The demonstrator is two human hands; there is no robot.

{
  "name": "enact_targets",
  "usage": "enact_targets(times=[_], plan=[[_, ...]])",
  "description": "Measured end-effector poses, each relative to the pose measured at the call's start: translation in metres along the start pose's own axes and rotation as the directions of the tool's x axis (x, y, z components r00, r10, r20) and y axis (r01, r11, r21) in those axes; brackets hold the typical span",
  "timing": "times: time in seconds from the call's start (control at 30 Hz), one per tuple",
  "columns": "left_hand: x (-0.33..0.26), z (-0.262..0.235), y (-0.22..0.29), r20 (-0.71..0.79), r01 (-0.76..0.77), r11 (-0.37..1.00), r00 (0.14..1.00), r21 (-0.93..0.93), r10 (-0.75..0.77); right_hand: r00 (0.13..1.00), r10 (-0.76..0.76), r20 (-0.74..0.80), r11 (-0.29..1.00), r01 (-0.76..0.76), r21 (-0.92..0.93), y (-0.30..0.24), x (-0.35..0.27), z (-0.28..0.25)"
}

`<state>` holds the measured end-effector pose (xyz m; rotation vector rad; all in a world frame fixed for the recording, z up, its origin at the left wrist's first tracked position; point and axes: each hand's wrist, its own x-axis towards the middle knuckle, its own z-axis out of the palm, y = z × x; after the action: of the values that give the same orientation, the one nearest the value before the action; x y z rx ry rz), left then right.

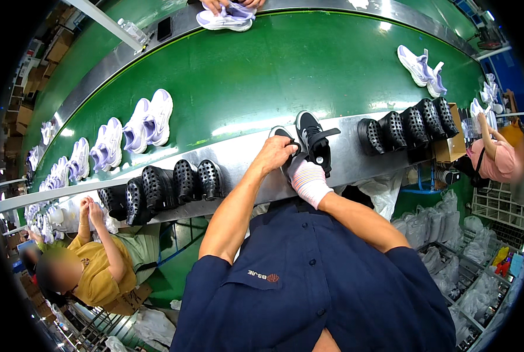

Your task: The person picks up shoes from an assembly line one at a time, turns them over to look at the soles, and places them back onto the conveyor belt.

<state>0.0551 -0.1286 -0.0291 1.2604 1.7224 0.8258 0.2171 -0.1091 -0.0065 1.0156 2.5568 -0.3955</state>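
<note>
A broad green conveyor belt (262,76) curves across the upper half of the frame, edged along its near side by a grey metal ledge (344,155) that runs from the lower left to the right. On the belt at the left lies a curving line of white and lilac sneakers (147,120), at least eight that can be counted before they blur toward the left rim; one more pair (421,69) sits on the belt at the upper right, and another pair (227,17) is at the top centre under a second person's hands. On the ledge stand two rows of black perforated shoe lasts: five at left of centre (162,188) and five at right (406,124). A brown cardboard box (451,146) sits at the right end of the ledge, and more brown cartons are stacked at the upper left rim (45,61). Heaps of clear plastic bags (444,229) fill the lower right. At frame centre, on the ledge, stands the black high-top sneaker with white sole (315,141). The right hand (306,176), in a striped white knitted glove, closes on that sneaker's lower part. The bare left hand (275,155) is curled tight around a black strap or tongue beside a second shoe with a white sole (282,134). A small dark phone (164,28) lies at the belt's far edge, beside a clear plastic bottle (132,29).
</note>
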Motion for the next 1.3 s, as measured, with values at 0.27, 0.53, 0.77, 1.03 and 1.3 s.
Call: enact_targets(times=[0.27, 0.53, 0.77, 1.03, 1.3], plan=[[-0.005, 0.004, -0.007, 0.009, -0.022, 0.998, 1.0, -0.051, 0.023, 0.996, -0.082, -0.043, 0.995, 0.084, 0.051, 0.006, 0.002, 0.009], [-0.046, 0.012, -0.019, -0.253, 0.072, 0.981, 0.96, -0.179, -0.117, 0.889, 0.085, -0.451, 0.914, 0.111, 0.39, 0.018, -0.029, 0.013], [-0.072, 0.047, -0.005, -0.251, 0.269, 0.963, 0.93, -0.034, -0.268, 0.966, 0.232, -0.117, 0.915, -0.176, 0.362, 0.001, 0.003, -0.006], [-0.061, 0.054, -0.012, -0.357, 0.387, 0.907, 0.881, 0.169, -0.309, 0.956, 0.282, -0.086, 0.908, -0.236, 0.347, 0.004, 0.014, 0.013], [-0.065, 0.052, -0.013, -0.369, 0.34, 0.915, 0.896, 0.217, -0.246, 0.942, 0.215, -0.256, 0.788, -0.013, 0.616, 0.017, 0.018, 0.017]])
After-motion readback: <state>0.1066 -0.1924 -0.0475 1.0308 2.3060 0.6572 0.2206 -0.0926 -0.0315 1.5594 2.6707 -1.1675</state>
